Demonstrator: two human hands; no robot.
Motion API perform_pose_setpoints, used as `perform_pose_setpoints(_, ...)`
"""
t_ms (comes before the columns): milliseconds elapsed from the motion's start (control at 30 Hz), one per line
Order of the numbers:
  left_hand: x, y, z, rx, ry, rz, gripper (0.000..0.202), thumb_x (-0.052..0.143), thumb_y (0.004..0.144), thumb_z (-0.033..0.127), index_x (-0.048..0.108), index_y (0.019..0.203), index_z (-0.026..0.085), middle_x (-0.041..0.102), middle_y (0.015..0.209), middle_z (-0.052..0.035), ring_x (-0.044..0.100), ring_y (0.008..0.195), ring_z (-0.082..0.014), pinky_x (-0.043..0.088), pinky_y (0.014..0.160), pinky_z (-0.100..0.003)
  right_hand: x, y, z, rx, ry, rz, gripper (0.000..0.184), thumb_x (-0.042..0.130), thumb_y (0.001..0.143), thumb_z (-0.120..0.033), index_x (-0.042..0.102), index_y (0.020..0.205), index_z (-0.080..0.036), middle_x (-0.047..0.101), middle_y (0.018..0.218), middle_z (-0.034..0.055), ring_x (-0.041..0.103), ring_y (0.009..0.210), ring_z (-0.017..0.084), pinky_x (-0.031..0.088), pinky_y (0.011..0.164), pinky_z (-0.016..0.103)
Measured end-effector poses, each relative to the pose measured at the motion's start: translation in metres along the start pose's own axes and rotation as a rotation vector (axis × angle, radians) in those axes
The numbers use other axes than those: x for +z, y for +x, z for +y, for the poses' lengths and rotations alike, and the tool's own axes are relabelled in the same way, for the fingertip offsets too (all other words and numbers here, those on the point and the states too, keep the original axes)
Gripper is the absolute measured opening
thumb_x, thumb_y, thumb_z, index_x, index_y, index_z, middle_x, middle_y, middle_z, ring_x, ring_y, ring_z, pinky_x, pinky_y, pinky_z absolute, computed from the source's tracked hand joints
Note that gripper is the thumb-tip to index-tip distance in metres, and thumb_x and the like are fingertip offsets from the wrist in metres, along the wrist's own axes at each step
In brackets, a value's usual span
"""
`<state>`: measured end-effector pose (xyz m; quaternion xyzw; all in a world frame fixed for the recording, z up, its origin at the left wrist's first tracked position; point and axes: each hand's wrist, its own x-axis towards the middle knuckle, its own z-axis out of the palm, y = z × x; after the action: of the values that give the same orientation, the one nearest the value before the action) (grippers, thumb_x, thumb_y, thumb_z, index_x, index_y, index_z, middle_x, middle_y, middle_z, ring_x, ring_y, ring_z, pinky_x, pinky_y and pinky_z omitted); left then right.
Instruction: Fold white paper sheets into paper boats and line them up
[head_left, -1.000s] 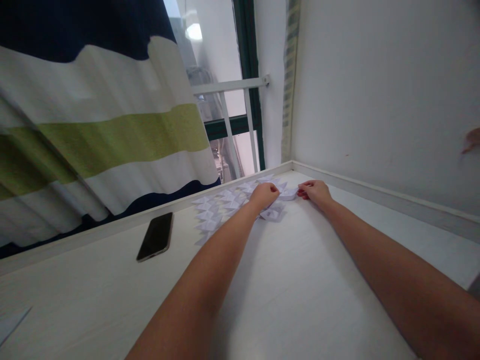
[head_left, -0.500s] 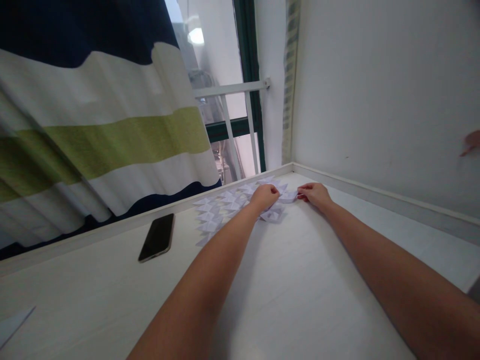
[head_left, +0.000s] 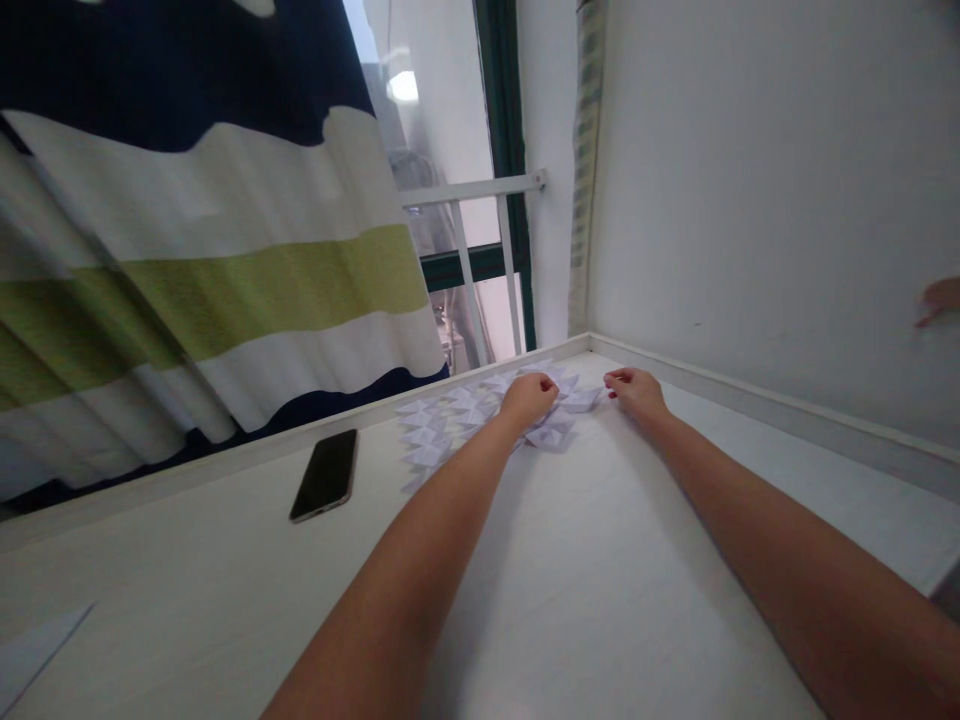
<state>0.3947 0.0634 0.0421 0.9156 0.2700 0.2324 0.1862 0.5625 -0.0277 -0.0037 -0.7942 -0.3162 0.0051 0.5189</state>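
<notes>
Both my arms reach far across a white table (head_left: 600, 560) toward its back corner. My left hand (head_left: 529, 397) is curled into a loose fist among several small folded white paper pieces (head_left: 450, 420) laid in rows. My right hand (head_left: 636, 391), fingers bent and nails red, pinches the edge of one folded paper piece (head_left: 581, 399) lying between the two hands. Another folded piece (head_left: 551, 433) lies just in front of my left hand.
A dark phone (head_left: 325, 474) lies face up on the table to the left. A sheet corner (head_left: 34, 650) shows at the lower left. A striped curtain (head_left: 210, 270) hangs behind the table, a window with white bars beside it, a white wall on the right.
Both hands stay at the folded papers with barely any movement. The camera view has shifted slightly, so everything sits a little to the right and lower.
</notes>
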Motion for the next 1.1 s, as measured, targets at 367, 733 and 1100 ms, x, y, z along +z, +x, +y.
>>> perform_pose_setpoints(367,-0.054,-0.026,-0.006,-0.033,-0.029,0.086,0.019,0.049,0.075,0.022,0.066,0.079,0.014,0.066,0.08,-0.0044,0.057,0.075,-0.0132,0.042,0.072,-0.024,-0.005,-0.029,-0.081,-0.16,-0.025,-0.064,0.019,0.053,0.066,-0.017,0.068,0.079,-0.015,0.068,0.069,0.0036,0.06,0.065,0.014,0.042,0.06,0.023)
perform_pose_setpoints(733,-0.155,-0.147,-0.092,-0.191,-0.038,0.248,0.019,0.05,0.074,0.022,0.066,0.079,0.014,0.067,0.082,-0.0055,0.058,0.077,-0.0133,0.043,0.072,-0.023,0.1,-0.137,-0.18,-0.257,0.271,-0.371,0.016,0.055,0.066,-0.016,0.065,0.078,-0.013,0.066,0.068,0.0029,0.056,0.052,0.009,0.042,0.05,0.018)
perform_pose_setpoints(1100,-0.222,-0.318,-0.178,-0.456,-0.003,0.365,0.018,0.051,0.075,0.022,0.066,0.081,0.014,0.068,0.084,-0.0051,0.059,0.078,-0.0122,0.044,0.075,-0.023,0.192,-0.314,-0.265,-0.325,0.319,-0.776,0.014,0.052,0.072,-0.014,0.065,0.078,-0.013,0.068,0.073,0.0051,0.06,0.057,0.009,0.042,0.048,0.016)
